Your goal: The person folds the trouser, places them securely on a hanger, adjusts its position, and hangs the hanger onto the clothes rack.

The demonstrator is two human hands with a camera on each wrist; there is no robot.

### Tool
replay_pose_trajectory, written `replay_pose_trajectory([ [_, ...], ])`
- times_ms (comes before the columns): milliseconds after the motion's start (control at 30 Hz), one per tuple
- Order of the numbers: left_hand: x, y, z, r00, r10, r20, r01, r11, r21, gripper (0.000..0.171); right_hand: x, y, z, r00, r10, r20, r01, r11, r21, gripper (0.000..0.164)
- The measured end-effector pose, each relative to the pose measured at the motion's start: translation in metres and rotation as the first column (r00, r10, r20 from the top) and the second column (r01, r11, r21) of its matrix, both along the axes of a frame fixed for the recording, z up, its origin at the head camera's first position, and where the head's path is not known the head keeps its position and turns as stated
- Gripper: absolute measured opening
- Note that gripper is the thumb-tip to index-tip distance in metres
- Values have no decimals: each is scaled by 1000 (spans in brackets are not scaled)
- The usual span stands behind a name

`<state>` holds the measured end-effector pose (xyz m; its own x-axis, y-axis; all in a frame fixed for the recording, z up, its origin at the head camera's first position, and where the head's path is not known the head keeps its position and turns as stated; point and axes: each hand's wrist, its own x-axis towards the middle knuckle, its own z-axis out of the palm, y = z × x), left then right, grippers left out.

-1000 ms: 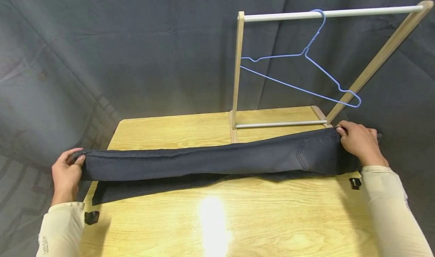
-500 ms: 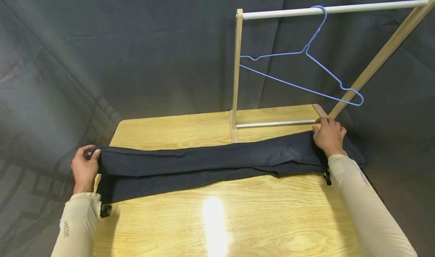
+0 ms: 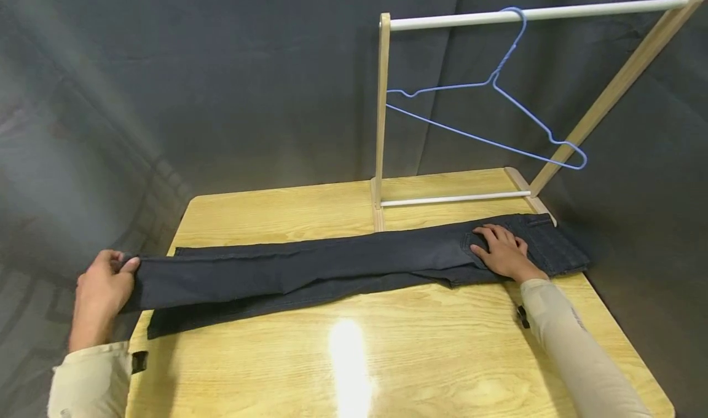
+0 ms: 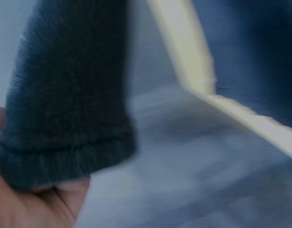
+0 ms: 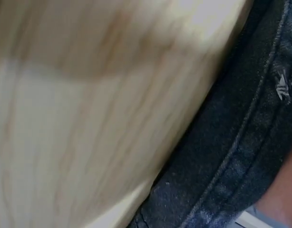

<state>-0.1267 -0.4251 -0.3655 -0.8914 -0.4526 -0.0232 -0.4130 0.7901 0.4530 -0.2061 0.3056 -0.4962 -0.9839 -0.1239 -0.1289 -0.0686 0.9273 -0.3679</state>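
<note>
Dark blue jeans (image 3: 354,258), folded lengthwise, stretch across the wooden table with the waistband at the right. My left hand (image 3: 102,289) pinches the hem of the upper leg, thumb on top, and holds it out past the table's left edge. The lower leg's hem shows beneath it on the table. In the left wrist view, the stitched hem (image 4: 70,156) lies against the fingers. My right hand (image 3: 503,252) rests on the jeans by the back pocket, fingers spread. The right wrist view shows a seam (image 5: 231,142) of the jeans with the tabletop beside it.
A wooden rack (image 3: 381,110) with white rods stands at the table's back right. From its top rod hangs a blue wire hanger (image 3: 495,80). Grey curtains (image 3: 249,98) surround the table (image 3: 265,362) at the back and sides.
The right hand has let go of the waist end, which now lies on the table, and moved left onto the pocket area. The left hand went right, then back left with the hem.
</note>
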Motion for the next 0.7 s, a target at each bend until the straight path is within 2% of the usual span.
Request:
replay_pose_trajectory([
  [33,3,-1,11,999,-25,29,26,999,-28,57,0,1,0,1000,1,1,-1,1000,-2,56],
  [100,4,-1,25,998,-65,18,66,996,-64,58,0,2,0,1000,-7,6,7,1000,2,56],
  [167,-1,1,31,996,-77,-40,74,994,-75,57,0,3,-1,1000,-16,11,16,1000,9,56],
  [233,-10,4,29,989,-68,-134,61,996,-59,51,0,3,-2,1000,-16,16,15,1000,11,56],
  [300,-21,5,22,979,10,-206,0,999,45,44,0,2,-4,1000,-8,15,8,1000,3,55],
  [333,-27,5,18,970,58,-235,-28,991,127,38,-1,2,-5,1000,-3,12,3,1000,-1,55],
  [367,-32,4,13,962,102,-253,-49,977,208,30,-1,1,-6,1000,1,9,-1,1000,-5,54],
  [433,-43,2,2,944,185,-273,-94,944,317,18,-1,-1,-8,1000,5,2,-5,1000,-11,54],
  [467,-48,2,-4,935,203,-291,-94,932,350,16,-2,-2,-9,1000,4,-1,-4,1000,-11,53],
  [500,-52,1,-11,932,195,-306,-74,928,366,15,-2,-3,-9,1000,3,-3,-3,1000,-12,53],
  [533,-55,0,-18,937,162,-308,-43,932,360,16,-2,-4,-10,1000,4,-3,-4,1000,-13,53],
  [600,-56,-3,-32,948,46,-314,48,957,285,26,-3,-6,-11,1000,3,2,-3,1000,-14,53],
  [667,-54,-5,-44,950,-80,-301,155,960,234,35,-3,-7,-12,1000,5,6,-5,1000,-12,53],
  [700,-51,-7,-48,952,-144,-269,209,950,233,39,-3,-8,-12,1000,6,7,-6,1000,-13,53],
])
